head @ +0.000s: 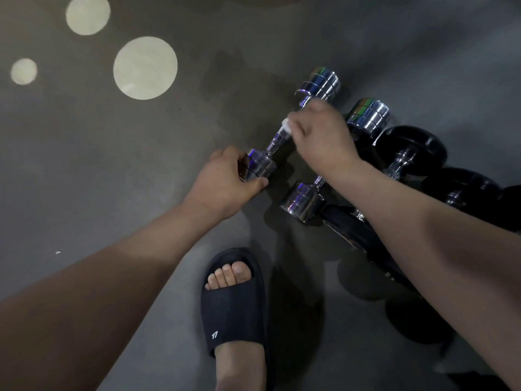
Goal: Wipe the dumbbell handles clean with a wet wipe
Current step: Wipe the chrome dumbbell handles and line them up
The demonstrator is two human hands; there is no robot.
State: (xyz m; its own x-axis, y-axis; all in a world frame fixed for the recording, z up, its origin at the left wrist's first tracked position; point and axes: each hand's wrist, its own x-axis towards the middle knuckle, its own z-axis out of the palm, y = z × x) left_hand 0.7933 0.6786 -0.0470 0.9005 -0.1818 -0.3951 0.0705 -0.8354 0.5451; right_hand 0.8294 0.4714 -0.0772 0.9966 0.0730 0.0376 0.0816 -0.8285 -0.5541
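Both hands on one shiny silver metal dumbbell [293,122].
L hand [225,182] curls round its near end; R hand [321,134] pinches small white wet wipe [287,126] on the handle.

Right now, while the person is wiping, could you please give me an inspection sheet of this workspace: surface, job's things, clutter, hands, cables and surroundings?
Surface: grey floor with pale round spots.
Job's things: chrome dumbbell; a white wet wipe sits on its handle.
Clutter: second chrome dumbbell and black dumbbells lie close by on the right.
Hands: left hand grips the near end weight of the chrome dumbbell; right hand holds the wet wipe against the handle.
Cables: nothing seen.
Surroundings: a foot in a dark sandal stands on the floor near the dumbbells; the light is dim.
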